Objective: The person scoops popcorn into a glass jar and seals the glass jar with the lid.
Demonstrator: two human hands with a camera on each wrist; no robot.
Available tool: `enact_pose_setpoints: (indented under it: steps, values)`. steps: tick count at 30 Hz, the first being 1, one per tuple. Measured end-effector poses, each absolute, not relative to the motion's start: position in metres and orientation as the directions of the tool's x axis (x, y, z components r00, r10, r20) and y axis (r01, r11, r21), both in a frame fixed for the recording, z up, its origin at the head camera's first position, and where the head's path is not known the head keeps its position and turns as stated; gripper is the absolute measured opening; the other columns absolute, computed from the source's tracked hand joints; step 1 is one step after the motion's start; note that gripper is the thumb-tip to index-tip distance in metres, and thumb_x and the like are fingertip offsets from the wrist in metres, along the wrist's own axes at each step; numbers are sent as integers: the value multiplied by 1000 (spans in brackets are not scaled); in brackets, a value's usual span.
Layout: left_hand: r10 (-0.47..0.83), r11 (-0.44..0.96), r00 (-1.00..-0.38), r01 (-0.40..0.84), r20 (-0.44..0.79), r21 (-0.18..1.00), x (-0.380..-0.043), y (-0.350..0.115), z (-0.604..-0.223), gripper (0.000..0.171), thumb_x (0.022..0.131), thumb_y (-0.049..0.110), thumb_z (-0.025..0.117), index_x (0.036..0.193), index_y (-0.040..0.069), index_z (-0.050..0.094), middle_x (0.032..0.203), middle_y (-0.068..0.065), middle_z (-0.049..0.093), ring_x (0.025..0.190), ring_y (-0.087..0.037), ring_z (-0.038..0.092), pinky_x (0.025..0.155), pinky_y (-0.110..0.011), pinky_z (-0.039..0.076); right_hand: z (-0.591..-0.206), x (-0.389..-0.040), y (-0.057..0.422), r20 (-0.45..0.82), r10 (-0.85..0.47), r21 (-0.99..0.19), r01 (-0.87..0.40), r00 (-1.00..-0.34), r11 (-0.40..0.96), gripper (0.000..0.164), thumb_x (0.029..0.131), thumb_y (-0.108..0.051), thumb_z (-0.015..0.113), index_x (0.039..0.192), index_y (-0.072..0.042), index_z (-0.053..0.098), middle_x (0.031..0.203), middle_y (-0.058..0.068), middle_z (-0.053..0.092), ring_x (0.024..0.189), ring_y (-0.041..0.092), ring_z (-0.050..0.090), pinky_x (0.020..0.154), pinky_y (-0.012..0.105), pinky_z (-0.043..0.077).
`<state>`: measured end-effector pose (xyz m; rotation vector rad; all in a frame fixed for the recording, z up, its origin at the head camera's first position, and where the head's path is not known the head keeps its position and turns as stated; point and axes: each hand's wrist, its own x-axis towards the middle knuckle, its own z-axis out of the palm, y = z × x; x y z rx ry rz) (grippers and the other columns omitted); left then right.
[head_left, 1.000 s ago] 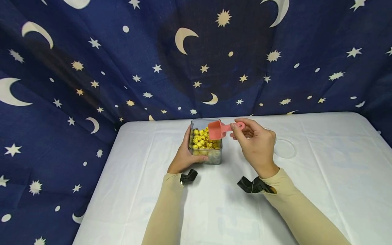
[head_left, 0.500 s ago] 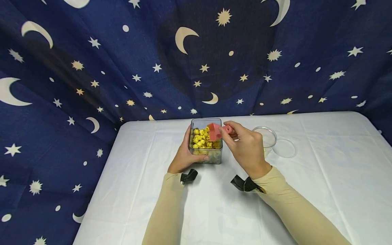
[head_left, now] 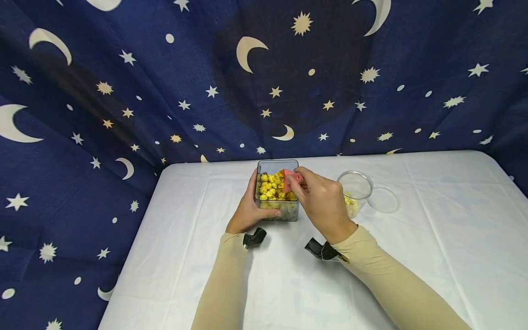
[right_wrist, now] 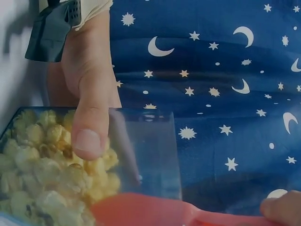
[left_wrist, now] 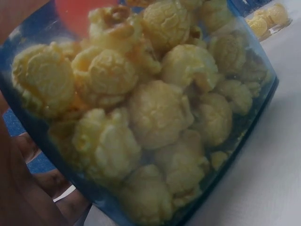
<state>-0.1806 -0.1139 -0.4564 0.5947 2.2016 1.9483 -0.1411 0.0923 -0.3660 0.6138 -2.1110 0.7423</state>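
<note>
A clear square-sided container holds yellow popcorn. My left hand grips its left side, thumb across the front wall and fingers round the far side. In the left wrist view those fingers show behind the clear wall. My right hand pinches the handle of a pink scoop, whose head dips inside the container's rim at the popcorn. The right wrist view shows the scoop against the popcorn, with a fingertip of the right hand on its handle.
Right of the container, beyond my right hand, stands a clear round tub with some popcorn low inside. A clear round lid lies flat beside it on the white-covered table. A blue star-and-moon curtain hangs behind.
My right hand has moved left and slightly down, bringing the scoop from over the container into the popcorn. This uncovers the round tub. The left hand and container have stayed put.
</note>
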Motion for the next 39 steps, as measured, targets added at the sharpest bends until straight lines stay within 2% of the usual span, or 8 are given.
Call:
enact_pose_setpoints:
  steps: [2, 9, 16, 19, 22, 31, 36, 39]
  values:
    - [379, 66, -911, 199, 160, 978, -181, -113, -457, 127, 72, 7, 92, 163, 31, 5, 164, 1, 24, 144, -19, 35, 117, -43, 30, -369, -143, 92, 801, -160, -309, -628, -577, 714, 19, 88, -9, 79, 92, 7, 70, 71, 16, 71, 52, 22, 65, 46, 37, 53]
    - [359, 93, -912, 247, 199, 965, -194, -115, -489, 129, 69, 30, 95, 160, 43, 5, 166, -1, 20, 147, -16, 28, 118, -46, 28, -385, -152, 95, 785, -46, -445, -613, -618, 653, 12, 89, -7, 77, 89, 4, 72, 74, 14, 73, 61, 21, 71, 53, 36, 57]
    - [376, 45, -910, 204, 173, 978, -190, -113, -478, 130, 71, 8, 93, 162, 34, 4, 166, 2, 21, 146, -19, 31, 117, -42, 31, -387, -149, 96, 827, -99, -356, -651, -554, 670, 7, 88, -2, 76, 90, 3, 72, 70, 12, 70, 53, 19, 64, 47, 33, 52]
    - [386, 31, -907, 196, 170, 980, -185, -111, -466, 128, 72, 7, 92, 163, 30, 5, 164, 1, 25, 144, -22, 36, 115, -43, 34, -386, -148, 96, 839, -137, -299, -657, -527, 692, 10, 87, -2, 77, 92, 4, 71, 66, 12, 67, 49, 19, 58, 44, 34, 48]
    - [385, 36, -908, 196, 168, 980, -181, -110, -457, 126, 72, 8, 92, 163, 28, 6, 163, -1, 27, 141, -23, 39, 114, -43, 35, -385, -149, 94, 829, -153, -296, -654, -538, 697, 13, 88, -5, 77, 95, 4, 70, 66, 12, 66, 48, 19, 55, 44, 34, 46]
    - [382, 44, -912, 183, 152, 982, -181, -111, -458, 127, 72, 8, 92, 163, 29, 5, 164, -3, 25, 141, -22, 39, 114, -43, 35, -388, -147, 98, 796, -125, -391, -660, -593, 641, 6, 89, -3, 76, 93, 0, 73, 74, 10, 71, 60, 18, 67, 51, 32, 54]
    - [382, 44, -910, 193, 162, 980, -181, -113, -457, 127, 72, 5, 91, 163, 28, 5, 165, -8, 24, 141, -24, 38, 115, -44, 34, -389, -148, 97, 820, -96, -375, -658, -564, 653, 6, 86, 2, 76, 91, 1, 73, 73, 12, 70, 58, 20, 66, 50, 34, 54]
    - [377, 57, -913, 189, 154, 980, -181, -113, -455, 127, 72, 6, 91, 163, 29, 5, 164, -7, 26, 141, -23, 39, 115, -44, 33, -391, -150, 93, 836, -157, -300, -679, -525, 670, 11, 85, 2, 77, 95, 5, 71, 74, 14, 70, 59, 23, 66, 52, 36, 55]
